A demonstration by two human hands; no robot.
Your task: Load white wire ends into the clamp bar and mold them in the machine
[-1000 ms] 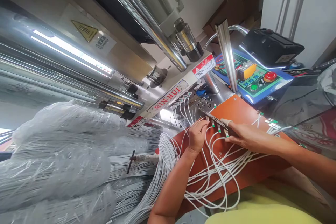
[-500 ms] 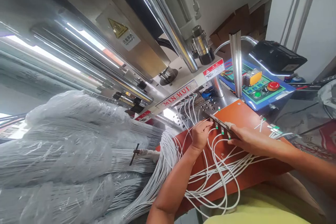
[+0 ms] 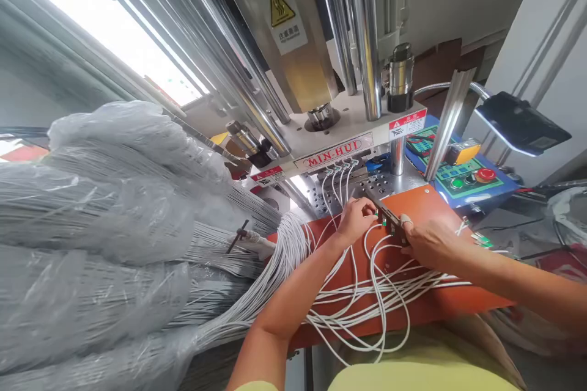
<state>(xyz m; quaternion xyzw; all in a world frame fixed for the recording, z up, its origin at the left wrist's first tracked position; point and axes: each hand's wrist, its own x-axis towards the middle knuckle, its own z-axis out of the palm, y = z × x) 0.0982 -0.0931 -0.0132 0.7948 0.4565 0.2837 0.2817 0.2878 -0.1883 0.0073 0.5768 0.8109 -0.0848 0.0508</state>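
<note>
Nameplate (image 3: 334,156): you read "MIN-HUI" in red, on the front edge of the press plate (image 3: 348,115).
Yellow triangle (image 3: 280,8): heat symbol, facing you on the metal column (image 3: 308,76).
White label (image 3: 292,40): Chinese characters, just below that triangle.
Red-and-white labels (image 3: 407,124): one at each plate end, wording too small for you.

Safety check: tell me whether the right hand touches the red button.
No, the right hand holds the dark bar, apart from the button.

Mirror-bright metal on the rods (image 3: 368,43), glossy and smooth! Duller metal there on the bar (image 3: 389,219); smooth, plastic-looking cables (image 3: 293,244) here; a worktop (image 3: 415,203), smooth with a soft sheen; and there's the wrapping (image 3: 132,201), all crinkled, glossy, see-through plastic!
</note>
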